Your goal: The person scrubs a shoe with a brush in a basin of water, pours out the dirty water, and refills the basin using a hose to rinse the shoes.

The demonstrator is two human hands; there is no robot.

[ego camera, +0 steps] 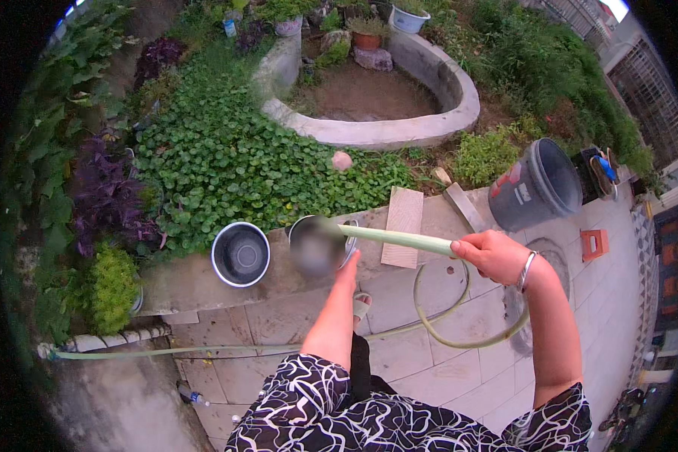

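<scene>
My right hand point(489, 255), with a silver bracelet at the wrist, grips a pale green hose point(412, 240). The hose's end points left over a round metal container point(295, 240) on the low concrete ledge. My left hand point(348, 264) holds that container at its right side, by what looks like a handle or rim. A blur covers most of its inside, so its contents cannot be made out. Just to the left stands a dark-lined basin point(240, 254) with a white rim, a little water or shine at its bottom.
A wooden board point(402, 226) and a narrow block point(464, 207) lie on the ledge. A large grey bucket point(534, 183) tilts in view at right, near an orange stool point(594, 245). The hose loops across the paving tiles point(457, 378). Beyond lies a curved concrete wall point(384, 133) among plants.
</scene>
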